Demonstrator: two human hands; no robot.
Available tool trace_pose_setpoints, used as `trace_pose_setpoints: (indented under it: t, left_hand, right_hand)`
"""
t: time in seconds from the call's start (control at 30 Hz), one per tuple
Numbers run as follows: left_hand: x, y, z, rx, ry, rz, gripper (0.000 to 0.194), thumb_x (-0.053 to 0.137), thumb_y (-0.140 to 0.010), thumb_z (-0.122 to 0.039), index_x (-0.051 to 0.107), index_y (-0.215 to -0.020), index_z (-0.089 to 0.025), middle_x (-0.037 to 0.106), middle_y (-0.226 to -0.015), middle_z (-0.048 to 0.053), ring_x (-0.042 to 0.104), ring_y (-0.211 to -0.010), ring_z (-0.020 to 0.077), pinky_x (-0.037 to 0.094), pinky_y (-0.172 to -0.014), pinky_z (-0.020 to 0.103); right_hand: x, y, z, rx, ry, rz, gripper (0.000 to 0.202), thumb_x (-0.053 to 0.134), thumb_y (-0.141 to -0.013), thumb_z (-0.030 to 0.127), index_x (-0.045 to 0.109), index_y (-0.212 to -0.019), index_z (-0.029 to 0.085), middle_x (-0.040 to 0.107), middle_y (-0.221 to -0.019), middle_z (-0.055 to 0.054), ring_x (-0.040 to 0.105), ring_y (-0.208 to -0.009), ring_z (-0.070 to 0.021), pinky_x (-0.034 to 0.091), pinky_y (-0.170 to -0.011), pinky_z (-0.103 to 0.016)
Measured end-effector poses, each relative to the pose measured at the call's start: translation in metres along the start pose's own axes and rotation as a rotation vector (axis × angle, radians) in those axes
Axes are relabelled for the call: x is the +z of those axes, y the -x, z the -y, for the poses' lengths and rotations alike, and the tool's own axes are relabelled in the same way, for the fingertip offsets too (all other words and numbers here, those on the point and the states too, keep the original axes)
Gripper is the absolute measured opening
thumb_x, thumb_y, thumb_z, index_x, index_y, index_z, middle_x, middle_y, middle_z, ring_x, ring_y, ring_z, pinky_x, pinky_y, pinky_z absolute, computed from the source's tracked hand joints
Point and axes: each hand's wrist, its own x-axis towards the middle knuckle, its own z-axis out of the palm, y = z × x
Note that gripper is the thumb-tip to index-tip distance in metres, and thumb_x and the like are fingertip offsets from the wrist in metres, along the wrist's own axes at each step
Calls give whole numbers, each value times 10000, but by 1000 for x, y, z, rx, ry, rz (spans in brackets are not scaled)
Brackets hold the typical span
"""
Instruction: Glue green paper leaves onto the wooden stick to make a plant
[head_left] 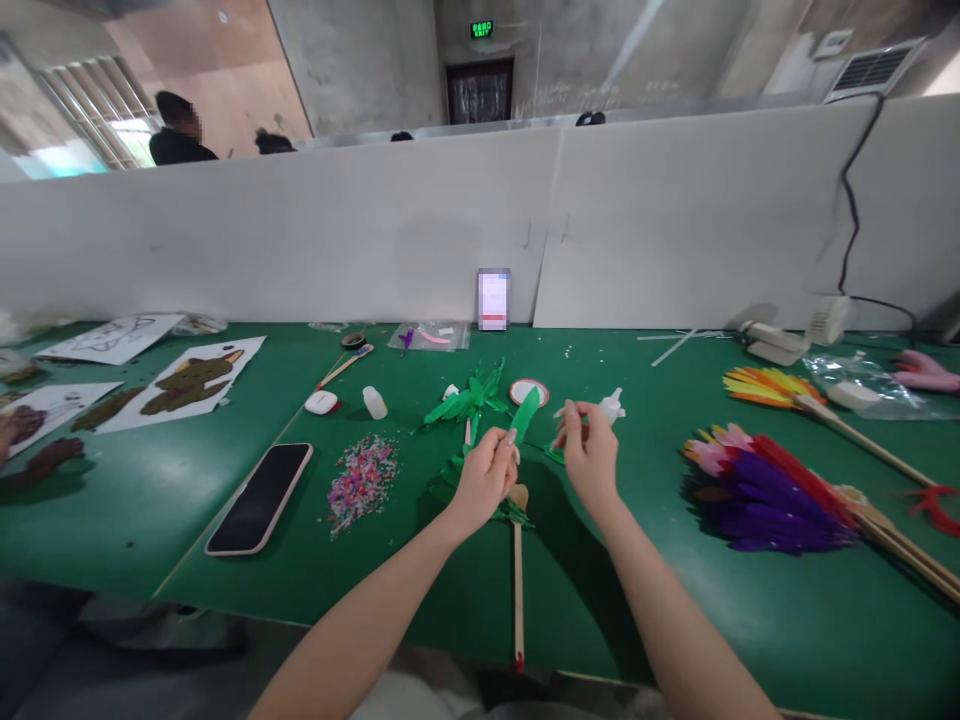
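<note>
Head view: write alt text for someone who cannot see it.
The left hand holds a green feather-like piece beside the right hand, over a green table. Colourful bits and a phone lie left, feathered bundles right.

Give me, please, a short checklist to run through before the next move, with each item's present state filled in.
1. Green feather held in the left hand: ok, its tip points up and away.
2. Right hand free of anything: cannot tell, the fingertips are too small and blurred.
3. White bottle within reach: ok, just beyond the right hand.
4. Wooden stick on the table: ok, it lies between the forearms.
5. Colourful bits kept in a container: not ok, they lie loose left of the left hand.
</note>
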Motion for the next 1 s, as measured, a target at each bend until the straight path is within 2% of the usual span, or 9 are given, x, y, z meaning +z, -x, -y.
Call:
trace_pose_setpoints:
  t: [0.13, 0.23, 0.33, 0.4, 0.77, 1.0]
  left_hand:
    - [1, -1, 3, -1, -16, 1, 301, 343, -902, -437, 387, -732, -193, 332, -363, -111, 276, -322, 53, 252, -395, 179]
    - [1, -1, 4, -6, -40, 17, 271, 349, -902, -411, 404, -753, -191, 341, -362, -115, 275, -316, 50, 249, -392, 172]
    - [1, -1, 4, -18, -64, 23, 260, 350, -901, -392, 408, -749, -189, 345, -360, -116, 278, -305, 47, 249, -387, 171]
    - [2, -1, 3, -18, -76, 17, 266, 348, -899, -394, 406, -740, -189, 347, -357, -116, 283, -302, 46, 255, -389, 172]
    - [1, 0, 2, -21, -65, 17, 297, 350, -898, -434, 408, -743, -188, 341, -361, -115, 290, -310, 48, 266, -396, 173]
    - [2, -1, 1, -30, -57, 19, 299, 351, -899, -433, 404, -736, -188, 342, -357, -114, 288, -306, 48, 262, -394, 175]
  right_hand:
    - [12, 8, 8, 64, -272, 217, 320, 405, -880, 478, 511, -774, 196, 530, -603, 21, 517, -432, -104, 412, -442, -235]
    - [18, 11, 10, 123, -366, 285, 303, 516, -815, 497, 517, -774, 197, 514, -504, 46, 513, -436, -112, 399, -433, -221]
    - [19, 11, 10, 163, -371, 263, 297, 625, -734, 475, 526, -752, 195, 515, -472, 53, 510, -427, -119, 404, -432, -226]
    - [19, 10, 10, 177, -366, 235, 292, 634, -726, 466, 530, -729, 193, 513, -467, 51, 500, -416, -117, 406, -434, -229]
    - [15, 10, 7, 125, -290, 276, 284, 528, -815, 464, 502, -710, 201, 506, -466, 40, 518, -432, -129, 427, -460, -239]
    - [14, 9, 6, 134, -260, 242, 283, 522, -818, 472, 507, -741, 200, 511, -478, 39, 519, -433, -131, 446, -469, -248]
